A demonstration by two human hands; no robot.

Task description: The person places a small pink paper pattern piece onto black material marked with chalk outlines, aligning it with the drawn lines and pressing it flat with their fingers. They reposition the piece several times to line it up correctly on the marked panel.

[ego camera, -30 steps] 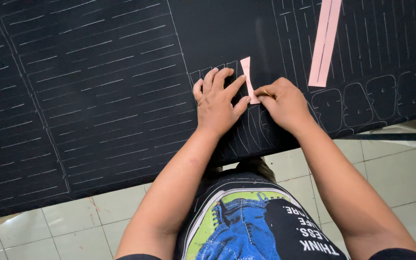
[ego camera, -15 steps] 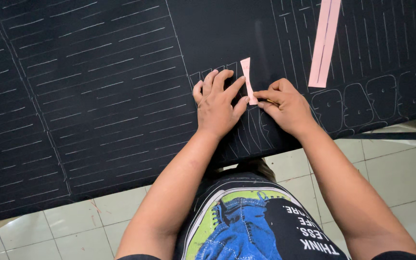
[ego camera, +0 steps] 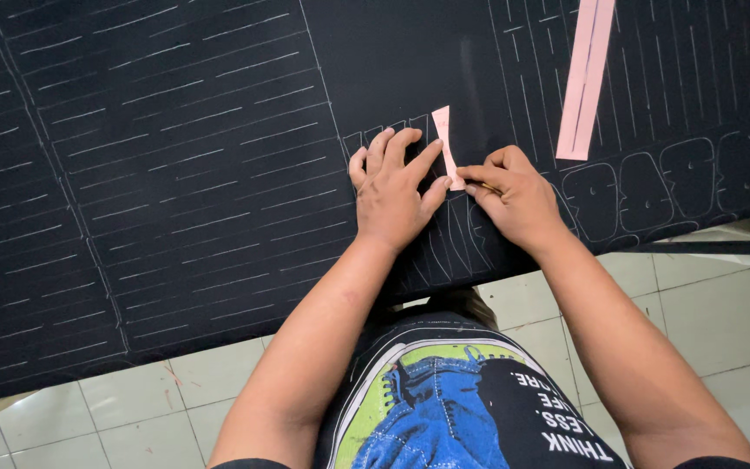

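A large black sheet covered with white chalk outlines lies flat in front of me. A small pink paper template, narrow in the middle, rests on it. My left hand presses flat on the sheet, with index finger and thumb pinning the template's lower part. My right hand is closed around a thin marking tool whose tip touches the sheet at the template's lower right edge. Most of the tool is hidden by my fingers.
A long pink strip made of two parallel bands lies on the sheet to the upper right. Rounded chalk shapes are drawn to the right. Pale floor tiles show below the sheet's near edge.
My right hand has slid slightly down and left along the template's lower edge. The left hand and the template stay where they were.
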